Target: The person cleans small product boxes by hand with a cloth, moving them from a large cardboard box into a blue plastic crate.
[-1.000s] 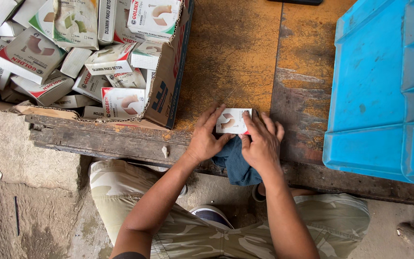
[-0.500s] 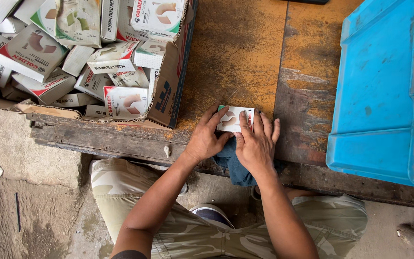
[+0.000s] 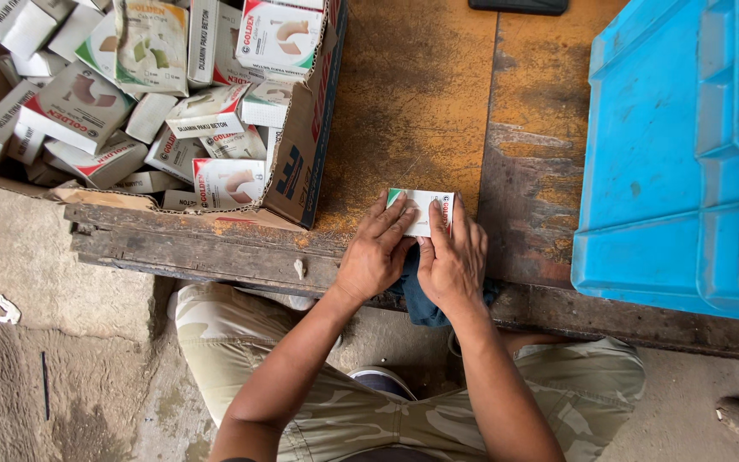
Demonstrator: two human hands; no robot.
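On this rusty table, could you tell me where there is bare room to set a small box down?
Bare table lies between the cardboard carton and the blue crate, beyond the small white box under the left hand and right hand. The carton is crammed with boxes; the crate fills the right side.

A torn cardboard carton [image 3: 301,162] sits at the upper left of the rusty orange tabletop [image 3: 421,103], heaped with small white boxes [image 3: 164,94] lying at all angles; a blue plastic crate [image 3: 660,162] fills the right side, its inside mostly cut off by the frame edge; a dark flat object [image 3: 518,6], perhaps a phone, lies at the top edge; the worn wooden edge [image 3: 198,252] of the table runs along the front; a concrete floor [image 3: 53,359] shows below, with a white scrap [image 3: 6,310] on it.
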